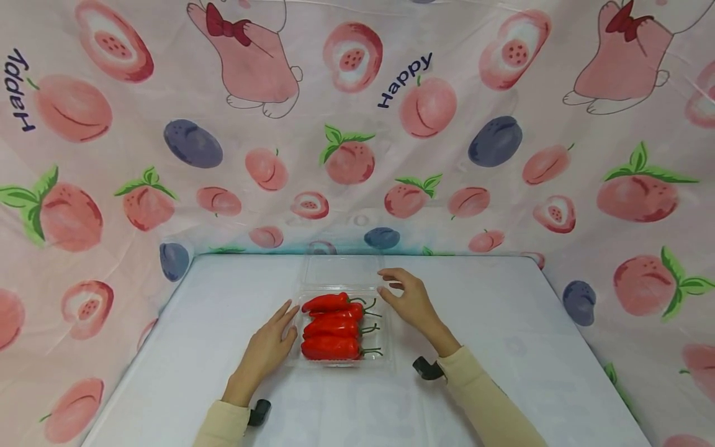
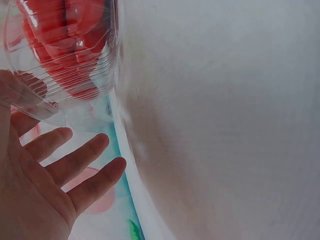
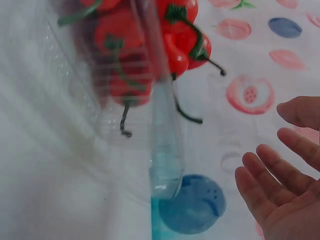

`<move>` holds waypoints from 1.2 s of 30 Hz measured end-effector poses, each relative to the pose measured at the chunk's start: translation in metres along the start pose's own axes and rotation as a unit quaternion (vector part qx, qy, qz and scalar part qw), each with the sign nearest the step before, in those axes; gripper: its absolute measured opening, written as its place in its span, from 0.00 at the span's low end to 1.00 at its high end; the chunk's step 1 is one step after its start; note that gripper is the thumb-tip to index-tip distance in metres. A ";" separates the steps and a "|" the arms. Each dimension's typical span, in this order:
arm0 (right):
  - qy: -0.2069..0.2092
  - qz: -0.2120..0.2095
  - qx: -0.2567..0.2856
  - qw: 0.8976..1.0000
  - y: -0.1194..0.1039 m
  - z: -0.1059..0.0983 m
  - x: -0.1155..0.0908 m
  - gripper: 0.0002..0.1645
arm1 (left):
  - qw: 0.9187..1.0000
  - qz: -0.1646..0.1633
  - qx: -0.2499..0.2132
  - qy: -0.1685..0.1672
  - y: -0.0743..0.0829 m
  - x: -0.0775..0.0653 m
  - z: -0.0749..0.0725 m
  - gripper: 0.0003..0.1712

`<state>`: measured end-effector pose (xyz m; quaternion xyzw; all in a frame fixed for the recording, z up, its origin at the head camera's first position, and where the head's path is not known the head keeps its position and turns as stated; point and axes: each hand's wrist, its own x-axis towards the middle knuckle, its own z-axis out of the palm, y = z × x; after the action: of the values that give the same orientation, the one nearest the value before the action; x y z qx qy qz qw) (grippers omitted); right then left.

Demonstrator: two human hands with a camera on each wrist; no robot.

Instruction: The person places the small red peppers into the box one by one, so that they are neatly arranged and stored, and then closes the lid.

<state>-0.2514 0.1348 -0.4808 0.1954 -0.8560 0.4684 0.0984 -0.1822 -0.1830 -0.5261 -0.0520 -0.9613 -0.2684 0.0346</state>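
Observation:
A clear plastic clamshell box lies on the table with its lid folded back, away from me. Several red peppers are laid side by side inside, green stems pointing right. My left hand is at the box's left side, fingers spread and fairly straight; in the left wrist view its thumb overlaps the clear wall, and whether it presses there I cannot tell. Beside the box's far right corner hovers my right hand, fingers loosely bent with nothing between them. The right wrist view shows that hand apart from the box.
A white table carries the box near its middle. Behind and around it hangs a pink cloth printed with fruit. Each wrist has a small black camera mount, such as the one by the right sleeve.

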 end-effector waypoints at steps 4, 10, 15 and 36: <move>0.013 0.011 0.014 1.000 0.009 -0.001 0.004 0.21 | 1.000 0.003 0.000 0.001 0.000 0.001 0.000 0.30; 0.023 0.033 0.034 0.999 0.022 0.000 0.009 0.21 | 1.000 0.004 0.002 0.002 -0.001 0.002 0.001 0.30; 0.022 0.059 0.050 0.997 0.030 0.005 0.013 0.23 | 1.000 0.001 0.005 0.002 -0.001 0.000 0.002 0.30; -0.026 0.242 0.146 0.959 0.055 0.018 0.043 0.33 | 1.000 0.001 0.009 0.010 -0.003 0.001 0.006 0.29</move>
<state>-0.3134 0.1364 -0.5173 0.0069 -0.8022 0.5930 -0.0693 -0.1832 -0.1823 -0.5322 -0.0500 -0.9632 -0.2603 0.0446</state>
